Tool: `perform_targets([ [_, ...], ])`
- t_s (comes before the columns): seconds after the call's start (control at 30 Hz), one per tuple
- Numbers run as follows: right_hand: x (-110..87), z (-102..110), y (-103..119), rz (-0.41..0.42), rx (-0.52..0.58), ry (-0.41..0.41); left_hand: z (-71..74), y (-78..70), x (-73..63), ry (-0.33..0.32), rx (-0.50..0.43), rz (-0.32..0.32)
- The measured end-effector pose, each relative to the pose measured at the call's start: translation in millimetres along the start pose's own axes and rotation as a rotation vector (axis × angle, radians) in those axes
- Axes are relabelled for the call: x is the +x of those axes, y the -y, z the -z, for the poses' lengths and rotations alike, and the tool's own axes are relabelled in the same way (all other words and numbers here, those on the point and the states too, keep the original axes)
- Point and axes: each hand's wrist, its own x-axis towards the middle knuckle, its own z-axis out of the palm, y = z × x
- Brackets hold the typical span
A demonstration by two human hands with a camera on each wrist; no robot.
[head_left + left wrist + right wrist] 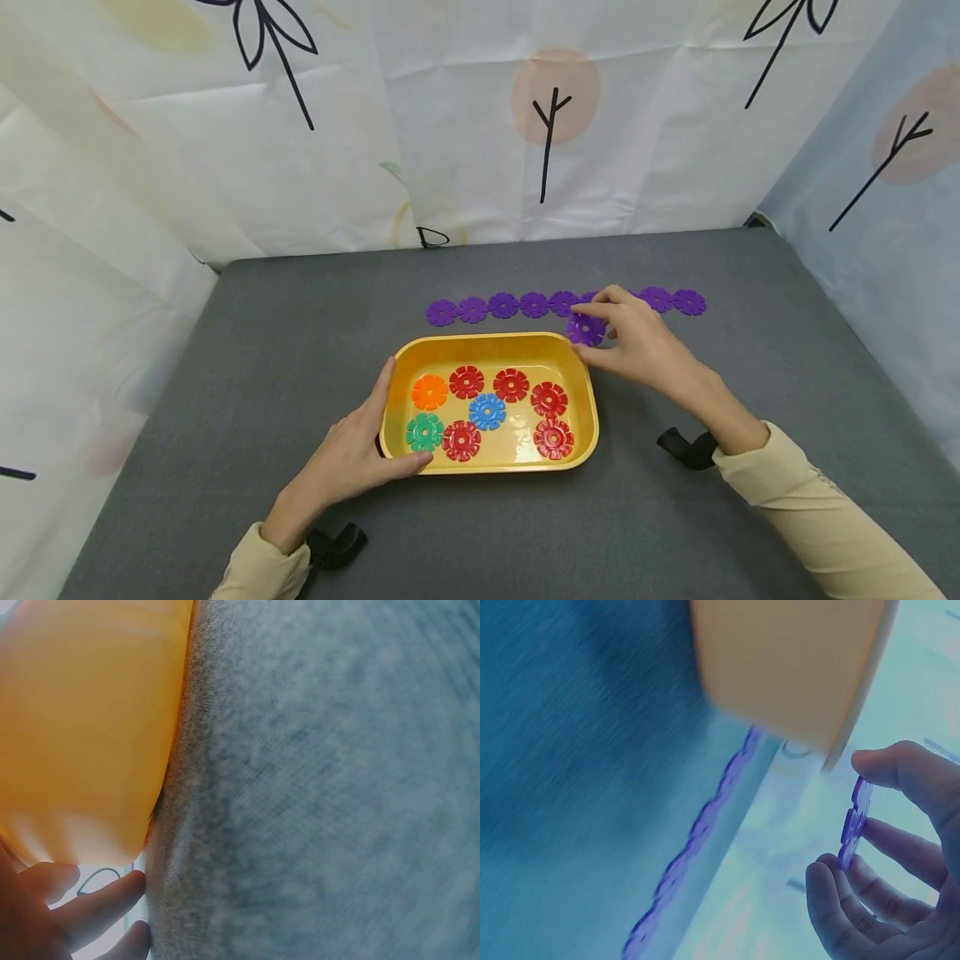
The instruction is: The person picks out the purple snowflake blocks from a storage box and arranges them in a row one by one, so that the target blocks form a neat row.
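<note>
My left hand (352,446) grips the left end of a yellow tray (487,468), thumb over the near rim and fingers along the left wall. In the left wrist view the fingers (101,907) lie against the end of the tray (90,735). My right hand (637,337) pinches a purple flower disc (585,330) by its edges, over the tray's far right corner. The right wrist view shows that disc (855,823) edge-on between thumb and fingers. Inside the tray lie several red flower discs (550,400), an orange one (430,392), a blue one (487,412) and a green one (424,432).
Behind the tray, a row of purple flower discs (503,305) runs left to right on the grey table (300,333), partly hidden by my right hand. White printed cloth (450,125) hangs behind the table and along both sides. Black bands (337,547) are on the wrists.
</note>
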Motion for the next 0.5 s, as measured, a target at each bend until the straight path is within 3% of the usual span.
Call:
perform_targets([
  [0.5, -18.3, 18, -77, -0.183, -0.113, -0.075, 0.2, 1.3, -0.3, 0.001, -0.010, -0.004],
])
